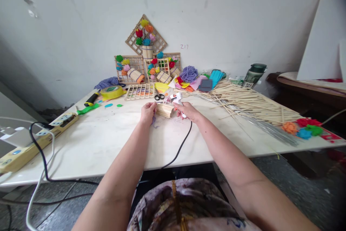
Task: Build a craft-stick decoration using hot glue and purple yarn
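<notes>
Cord [180,149] crosses the table [108,155] toward the right hand [189,111], clamped around a white glue gun [177,96]; the left hand [148,113] pinches the left end of the stick bundle [164,110] between them. The bundle probably handles light and stiff, joints fragile; hold its ends. Nozzle and bundle interior are hard to make out.
</notes>
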Motion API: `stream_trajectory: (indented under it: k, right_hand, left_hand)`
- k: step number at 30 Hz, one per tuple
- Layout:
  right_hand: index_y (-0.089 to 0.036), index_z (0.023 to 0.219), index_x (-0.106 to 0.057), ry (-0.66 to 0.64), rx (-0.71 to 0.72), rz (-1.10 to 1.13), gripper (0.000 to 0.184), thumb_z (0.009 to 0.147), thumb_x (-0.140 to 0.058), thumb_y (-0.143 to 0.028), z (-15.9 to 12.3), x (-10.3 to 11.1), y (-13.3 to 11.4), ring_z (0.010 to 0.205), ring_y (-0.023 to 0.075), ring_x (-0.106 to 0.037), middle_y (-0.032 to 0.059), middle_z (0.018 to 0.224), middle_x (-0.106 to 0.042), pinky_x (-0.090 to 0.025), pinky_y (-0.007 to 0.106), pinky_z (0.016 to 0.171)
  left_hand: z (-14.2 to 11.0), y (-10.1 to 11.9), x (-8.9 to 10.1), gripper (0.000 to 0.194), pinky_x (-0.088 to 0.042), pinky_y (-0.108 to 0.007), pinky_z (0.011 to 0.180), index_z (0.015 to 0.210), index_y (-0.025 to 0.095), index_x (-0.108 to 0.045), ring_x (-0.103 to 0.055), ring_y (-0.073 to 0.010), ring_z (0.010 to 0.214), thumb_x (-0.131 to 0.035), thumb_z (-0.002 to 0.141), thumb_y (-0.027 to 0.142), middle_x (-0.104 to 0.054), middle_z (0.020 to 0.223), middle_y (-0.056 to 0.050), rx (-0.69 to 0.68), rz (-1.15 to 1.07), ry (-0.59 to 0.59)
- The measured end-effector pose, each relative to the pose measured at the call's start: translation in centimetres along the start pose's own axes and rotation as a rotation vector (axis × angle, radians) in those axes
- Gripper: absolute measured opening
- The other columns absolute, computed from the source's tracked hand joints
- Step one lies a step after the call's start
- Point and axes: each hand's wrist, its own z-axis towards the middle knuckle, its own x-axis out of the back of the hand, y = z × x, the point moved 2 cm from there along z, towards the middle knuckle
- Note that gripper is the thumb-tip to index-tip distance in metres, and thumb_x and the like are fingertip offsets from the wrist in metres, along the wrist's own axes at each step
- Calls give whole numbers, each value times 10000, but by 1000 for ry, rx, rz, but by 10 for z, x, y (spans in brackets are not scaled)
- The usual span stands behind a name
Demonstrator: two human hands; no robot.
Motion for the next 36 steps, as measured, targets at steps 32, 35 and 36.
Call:
stream_trajectory:
  k: [32, 35, 36]
  right_hand:
    - [-173, 624, -481, 43, 70, 7, 334, 761, -633, -437, 3, -10, 2, 403, 60, -398, -51, 499, -427, -378, 173, 325]
    - [-172, 627, -483, 48, 67, 8, 339, 748, -643, -446, 4, -10, 3, 406, 61, -393, -49, 503, -436, -378, 177, 330]
    - [-171, 627, -485, 49, 65, 7, 341, 745, -646, -448, 4, -10, 4, 406, 61, -392, -47, 506, -442, -377, 179, 330]
  left_hand:
    - [0, -1, 0, 205, -113, -202, 362, 708, 158, -503, -226, -31, 332, -590, 752, 337, -415, 443, 76, -19, -4, -12]
    - [-1, -1, 0, 210, -116, -203, 363, 704, 158, -504, -233, -32, 333, -602, 741, 339, -420, 442, 74, -19, -7, -12]
    - [-1, -1, 0, 210, -116, -203, 364, 703, 158, -505, -235, -32, 333, -604, 740, 339, -421, 442, 73, -19, -8, -14]
